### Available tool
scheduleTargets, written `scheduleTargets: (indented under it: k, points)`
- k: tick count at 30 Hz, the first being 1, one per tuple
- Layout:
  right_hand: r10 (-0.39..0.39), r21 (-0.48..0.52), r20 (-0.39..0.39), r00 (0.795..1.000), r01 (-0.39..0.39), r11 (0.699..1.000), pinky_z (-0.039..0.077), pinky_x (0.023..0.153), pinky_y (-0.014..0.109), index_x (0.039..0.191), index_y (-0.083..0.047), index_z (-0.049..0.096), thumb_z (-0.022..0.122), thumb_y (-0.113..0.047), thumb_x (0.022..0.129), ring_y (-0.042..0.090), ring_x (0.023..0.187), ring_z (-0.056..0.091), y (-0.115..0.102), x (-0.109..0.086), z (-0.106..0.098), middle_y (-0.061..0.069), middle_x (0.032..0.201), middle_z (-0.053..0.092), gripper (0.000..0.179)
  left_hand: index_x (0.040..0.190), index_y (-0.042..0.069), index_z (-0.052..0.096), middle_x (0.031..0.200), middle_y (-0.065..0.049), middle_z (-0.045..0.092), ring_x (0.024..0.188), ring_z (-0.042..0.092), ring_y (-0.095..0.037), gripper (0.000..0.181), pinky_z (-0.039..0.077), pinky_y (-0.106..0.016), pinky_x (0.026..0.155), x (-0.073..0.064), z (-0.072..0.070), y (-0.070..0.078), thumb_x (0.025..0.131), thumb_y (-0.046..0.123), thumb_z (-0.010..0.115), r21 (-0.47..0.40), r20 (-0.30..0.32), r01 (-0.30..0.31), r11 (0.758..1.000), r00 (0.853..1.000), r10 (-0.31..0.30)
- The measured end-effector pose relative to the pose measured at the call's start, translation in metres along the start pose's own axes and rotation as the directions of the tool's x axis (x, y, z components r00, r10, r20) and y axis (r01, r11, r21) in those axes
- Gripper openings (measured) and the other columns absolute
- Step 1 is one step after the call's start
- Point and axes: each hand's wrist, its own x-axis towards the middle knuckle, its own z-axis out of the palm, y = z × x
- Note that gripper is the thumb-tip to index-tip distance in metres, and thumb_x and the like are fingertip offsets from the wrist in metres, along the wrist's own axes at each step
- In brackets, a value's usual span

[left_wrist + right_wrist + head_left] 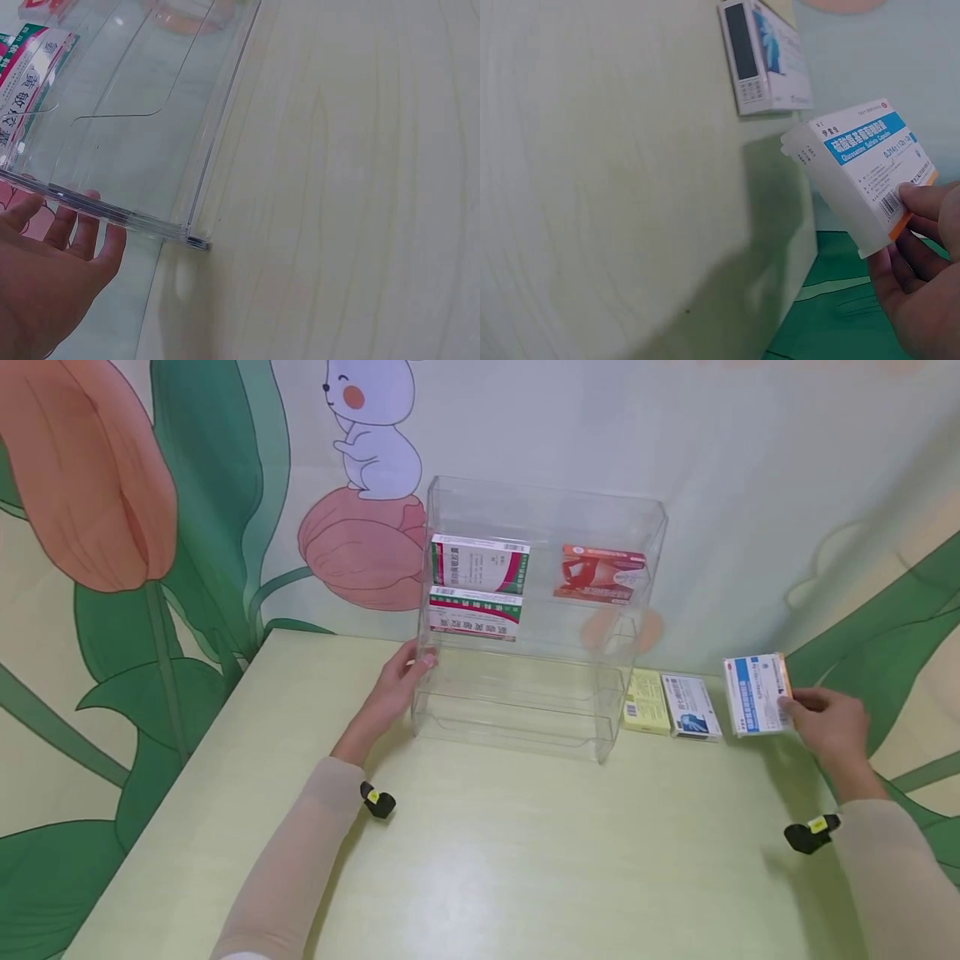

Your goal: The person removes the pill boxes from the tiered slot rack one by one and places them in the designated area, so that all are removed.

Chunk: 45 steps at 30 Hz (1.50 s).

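A clear acrylic display rack (517, 672) stands on the table against the wall, with several tiers. My left hand (397, 685) grips its left side edge; in the left wrist view the fingertips (90, 225) reach along that edge. My right hand (832, 727) pinches a white medicine box (756, 695) with a blue band and orange end, held right of the rack. The thumb lies on its printed face, the other fingers behind it. Two white, green and magenta medicine boxes (480, 564) fill the rack's left side, one above the other. An orange-red box (600, 573) sits at its upper right.
Beside the rack's lower right lie a yellow box (647, 702) and a white-and-blue box (690, 706). A pale wood-look table (480, 852) extends toward me. Behind it hangs a backdrop (750, 460) with tulips and a white cartoon animal.
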Motion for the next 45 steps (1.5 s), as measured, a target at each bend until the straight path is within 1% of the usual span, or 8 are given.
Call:
scheduleTargets:
  k: [7, 12, 19, 23, 29, 35, 40, 45]
  points:
    - [0.035, 0.002, 0.022, 0.999, -0.035, 0.999, 0.045, 0.075, 0.035, 0.145, 0.008, 0.057, 0.051, -0.047, 0.109, 0.046, 0.125, 0.053, 0.021, 0.003, 0.010, 0.033, 0.141, 0.058, 0.066, 0.164, 0.030, 0.038, 0.156, -0.006, 0.051, 0.142, 0.049, -0.033, 0.061, 0.037, -0.067, 0.116, 0.001, 0.005, 0.000, 0.109, 0.056, 0.051, 0.011, 0.000, 0.005, 1.000, 1.000, -0.005]
    - [0.074, 0.012, 0.015, 0.997, -0.074, 0.997, 0.043, 0.079, 0.037, 0.146, 0.007, 0.056, 0.050, -0.046, 0.109, 0.049, 0.131, 0.050, 0.025, 0.002, 0.015, 0.033, 0.143, 0.056, 0.065, 0.164, 0.030, 0.037, 0.156, -0.004, 0.051, 0.143, 0.048, -0.030, 0.062, 0.036, -0.066, 0.117, 0.001, 0.007, 0.002, 0.109, 0.055, 0.051, 0.020, 0.003, 0.014, 1.000, 1.000, -0.014]
    - [0.113, 0.070, 0.034, 0.993, -0.115, 0.991, 0.046, 0.077, 0.033, 0.151, 0.004, 0.052, 0.049, -0.050, 0.109, 0.043, 0.128, 0.050, 0.025, 0.003, 0.018, 0.031, 0.148, 0.052, 0.069, 0.166, 0.026, 0.034, 0.162, -0.010, 0.046, 0.146, 0.046, -0.032, 0.078, 0.035, -0.067, 0.118, 0.000, 0.006, 0.003, 0.103, 0.070, 0.050, 0.021, 0.004, 0.011, 1.000, 1.000, -0.011]
    - [0.118, 0.067, 0.047, 0.992, -0.121, 0.990, 0.047, 0.075, 0.031, 0.150, 0.006, 0.052, 0.047, -0.047, 0.110, 0.039, 0.121, 0.051, 0.028, 0.004, 0.020, 0.031, 0.148, 0.051, 0.067, 0.166, 0.029, 0.035, 0.163, -0.010, 0.044, 0.147, 0.045, -0.031, 0.078, 0.035, -0.065, 0.119, 0.000, 0.006, 0.003, 0.102, 0.072, 0.050, 0.024, -0.004, 0.020, 0.999, 1.000, -0.020]
    - [0.105, 0.089, 0.112, 0.988, -0.115, 0.989, 0.046, 0.075, 0.030, 0.151, 0.010, 0.047, 0.051, -0.050, 0.108, 0.041, 0.122, 0.050, 0.035, 0.004, 0.023, 0.035, 0.151, 0.047, 0.074, 0.165, 0.030, 0.035, 0.164, -0.009, 0.043, 0.148, 0.044, -0.031, 0.073, 0.035, -0.065, 0.119, -0.001, 0.006, 0.003, 0.104, 0.067, 0.050, 0.039, -0.005, 0.020, 0.999, 1.000, -0.019]
    - [0.065, 0.070, 0.210, 0.975, -0.082, 0.994, 0.043, 0.081, 0.036, 0.154, 0.016, 0.036, 0.057, -0.053, 0.105, 0.049, 0.127, 0.046, 0.044, 0.005, 0.027, 0.040, 0.152, 0.040, 0.088, 0.164, 0.030, 0.036, 0.160, -0.007, 0.047, 0.145, 0.046, -0.030, 0.058, 0.035, -0.066, 0.118, -0.001, 0.003, 0.004, 0.111, 0.052, 0.048, 0.027, -0.009, 0.019, 0.999, 1.000, -0.019]
    - [0.079, 0.084, 0.189, 0.979, -0.096, 0.992, 0.046, 0.075, 0.032, 0.153, 0.015, 0.040, 0.059, -0.055, 0.103, 0.043, 0.120, 0.049, 0.048, 0.006, 0.033, 0.037, 0.150, 0.044, 0.088, 0.164, 0.032, 0.037, 0.160, -0.008, 0.048, 0.145, 0.046, -0.030, 0.059, 0.034, -0.067, 0.118, 0.000, 0.002, 0.003, 0.111, 0.054, 0.048, 0.029, -0.011, 0.025, 0.999, 1.000, -0.025]
    - [0.097, 0.088, 0.146, 0.984, -0.111, 0.990, 0.048, 0.068, 0.026, 0.152, 0.014, 0.042, 0.060, -0.054, 0.103, 0.039, 0.116, 0.053, 0.046, 0.004, 0.040, 0.035, 0.148, 0.048, 0.086, 0.164, 0.032, 0.036, 0.160, -0.004, 0.048, 0.146, 0.046, -0.029, 0.060, 0.034, -0.066, 0.119, 0.000, 0.001, 0.001, 0.110, 0.056, 0.048, 0.031, -0.011, 0.043, 0.999, 0.999, -0.043]
